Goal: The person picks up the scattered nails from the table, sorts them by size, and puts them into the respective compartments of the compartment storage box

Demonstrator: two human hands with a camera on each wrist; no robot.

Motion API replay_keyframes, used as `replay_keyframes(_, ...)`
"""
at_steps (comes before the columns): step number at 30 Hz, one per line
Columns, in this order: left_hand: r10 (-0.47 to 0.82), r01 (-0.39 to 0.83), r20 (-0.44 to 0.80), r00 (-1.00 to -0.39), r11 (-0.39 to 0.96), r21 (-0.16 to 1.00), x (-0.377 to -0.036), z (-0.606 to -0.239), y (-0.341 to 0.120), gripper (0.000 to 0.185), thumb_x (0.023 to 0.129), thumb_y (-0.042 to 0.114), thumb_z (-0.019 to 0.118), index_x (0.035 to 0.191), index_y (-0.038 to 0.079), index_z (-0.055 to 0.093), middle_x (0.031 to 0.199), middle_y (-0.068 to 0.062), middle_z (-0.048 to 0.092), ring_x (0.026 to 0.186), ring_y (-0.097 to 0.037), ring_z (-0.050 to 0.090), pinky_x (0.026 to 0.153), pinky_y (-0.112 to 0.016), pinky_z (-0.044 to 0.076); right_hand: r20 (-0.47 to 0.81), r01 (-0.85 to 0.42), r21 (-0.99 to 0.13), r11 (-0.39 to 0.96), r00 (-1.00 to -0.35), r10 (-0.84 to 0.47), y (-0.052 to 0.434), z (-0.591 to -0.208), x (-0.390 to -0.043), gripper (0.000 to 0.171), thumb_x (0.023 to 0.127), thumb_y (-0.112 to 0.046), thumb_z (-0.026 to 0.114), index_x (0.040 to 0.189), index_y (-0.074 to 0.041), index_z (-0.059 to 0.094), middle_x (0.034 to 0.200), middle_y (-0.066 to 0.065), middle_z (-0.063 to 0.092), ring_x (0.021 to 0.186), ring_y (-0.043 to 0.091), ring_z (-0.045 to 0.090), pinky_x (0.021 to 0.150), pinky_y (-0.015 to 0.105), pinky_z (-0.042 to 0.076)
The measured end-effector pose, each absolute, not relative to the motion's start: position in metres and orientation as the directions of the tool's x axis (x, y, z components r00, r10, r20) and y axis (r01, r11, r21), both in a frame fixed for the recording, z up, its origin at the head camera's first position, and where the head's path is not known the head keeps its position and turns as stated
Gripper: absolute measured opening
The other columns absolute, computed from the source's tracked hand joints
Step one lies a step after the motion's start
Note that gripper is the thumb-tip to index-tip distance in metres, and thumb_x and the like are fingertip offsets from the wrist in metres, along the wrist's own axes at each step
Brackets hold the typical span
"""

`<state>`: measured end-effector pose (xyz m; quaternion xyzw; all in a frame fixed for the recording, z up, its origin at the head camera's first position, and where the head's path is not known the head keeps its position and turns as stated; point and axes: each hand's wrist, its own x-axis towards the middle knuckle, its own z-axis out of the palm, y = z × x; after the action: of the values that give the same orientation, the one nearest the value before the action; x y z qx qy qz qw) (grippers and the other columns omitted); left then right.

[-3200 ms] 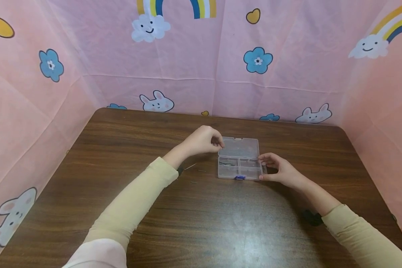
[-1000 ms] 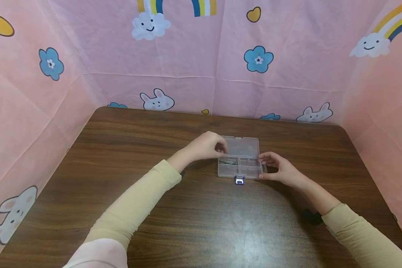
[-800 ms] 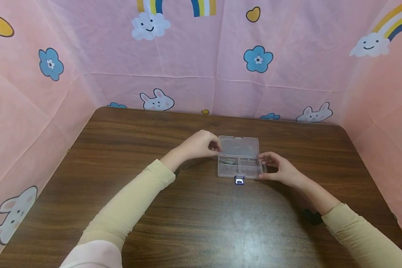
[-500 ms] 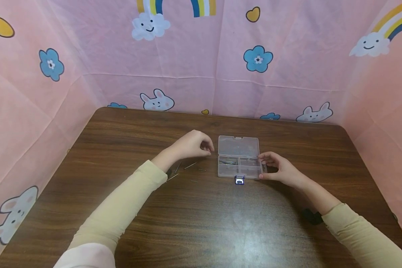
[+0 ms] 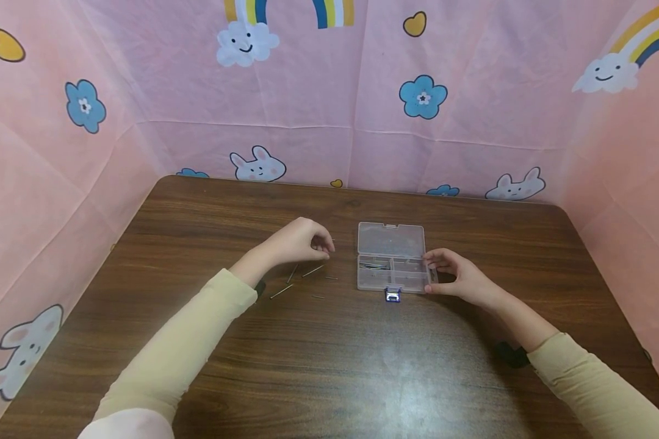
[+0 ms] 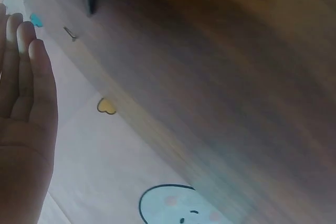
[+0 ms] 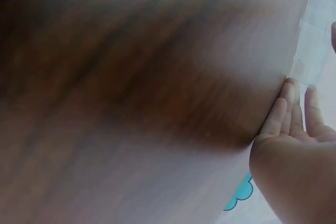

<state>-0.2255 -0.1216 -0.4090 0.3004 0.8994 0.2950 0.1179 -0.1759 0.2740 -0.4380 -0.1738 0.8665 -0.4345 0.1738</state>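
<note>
1. Surface first: it's a dark brown wood-grain counter (image 5: 307,378) with rounded far corners and a big patch of glare toward the front, right of centre.
2. Room-wise, pink cloth (image 5: 313,85) closes in the back and both sides, printed with rainbows, smiley clouds, blue flowers, yellow hearts and bunnies. Pretty cheerful spot tbh.
3. The main container is a clear plastic box (image 5: 373,281), lying open on the counter a bit right of the middle. Its lid (image 5: 391,239) is folded back flat on the far side, and the blue latch (image 5: 393,296) sticks out from the near edge.
4. Inside there are four compartments, two by two. The far left one has a little bunch of thin metal pins (image 5: 373,266) in it.
5. More loose pins (image 5: 281,291) are scattered on the counter left of the box — three longer ones and a couple of short ones nearer to it.
6. Right hand (image 5: 461,279): gripping the right end of the box, thumb at the near corner, fingers at the far one.
7. Left hand (image 5: 298,239): well apart from the box, just beyond the loose pins — fingers relaxed and gently bent, thumb tip near the index fingertip.
</note>
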Motion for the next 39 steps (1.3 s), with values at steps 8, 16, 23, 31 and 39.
replay_keyframes(8, 0.613, 0.459, -0.055, -0.789, 0.646, 0.61, -0.222, -0.415, -0.134, 0.005, 0.091, 0.008, 0.08, 0.096, 0.009, 0.082, 0.092, -0.001, 0.081, 0.081, -0.009, 0.068, 0.079, -0.027, 0.059, -0.154, -0.143, -0.816, 0.561, -0.881, -0.448, 0.274, -0.438, -0.176, 0.061, 0.092, -0.013, 0.083, 0.144, 0.0, 0.053, 0.142, 0.021, 0.06, 0.132, 0.036, 0.055, 0.103, 0.009, 0.041)
replay_keyframes(16, 0.62, 0.437, -0.098, -0.778, 0.647, 0.624, -0.217, -0.417, -0.142, 0.005, 0.091, 0.009, 0.08, 0.096, 0.01, 0.082, 0.092, 0.001, 0.081, 0.08, -0.007, 0.067, 0.077, -0.025, 0.058, -0.159, -0.147, -0.8, 0.581, -0.883, -0.442, 0.273, -0.437, -0.176, 0.061, 0.092, -0.013, 0.083, 0.144, -0.001, 0.053, 0.142, 0.021, 0.06, 0.132, 0.037, 0.055, 0.117, 0.047, 0.045)
replay_keyframes(23, 0.619, 0.414, -0.135, -0.774, 0.656, 0.631, -0.213, -0.419, -0.145, 0.005, 0.091, 0.009, 0.081, 0.096, 0.011, 0.082, 0.093, 0.002, 0.08, 0.079, -0.007, 0.066, 0.075, -0.024, 0.057, -0.146, -0.167, -0.797, 0.58, -0.879, -0.454, 0.273, -0.438, -0.176, 0.06, 0.093, -0.013, 0.083, 0.143, -0.001, 0.054, 0.14, 0.021, 0.061, 0.132, 0.038, 0.056, 0.118, 0.056, 0.044)
replay_keyframes(31, 0.631, 0.428, -0.142, -0.762, 0.657, 0.621, -0.213, -0.423, -0.142, 0.006, 0.089, 0.009, 0.084, 0.094, 0.011, 0.081, 0.089, 0.002, 0.078, 0.076, -0.007, 0.064, 0.073, -0.022, 0.056, -0.156, -0.148, -0.808, 0.57, -0.879, -0.45, 0.274, -0.438, -0.175, 0.06, 0.092, -0.013, 0.083, 0.143, -0.001, 0.054, 0.142, 0.021, 0.06, 0.133, 0.038, 0.056, 0.118, 0.045, 0.045)
replay_keyframes(39, 0.62, 0.428, -0.16, -0.768, 0.683, 0.592, -0.214, -0.421, -0.137, 0.007, 0.087, 0.008, 0.086, 0.091, 0.011, 0.08, 0.087, 0.001, 0.078, 0.077, -0.007, 0.066, 0.074, -0.024, 0.058, -0.152, -0.151, -0.811, 0.566, -0.879, -0.452, 0.274, -0.438, -0.177, 0.06, 0.092, -0.012, 0.083, 0.143, 0.0, 0.054, 0.142, 0.022, 0.06, 0.132, 0.038, 0.056, 0.119, 0.059, 0.042)
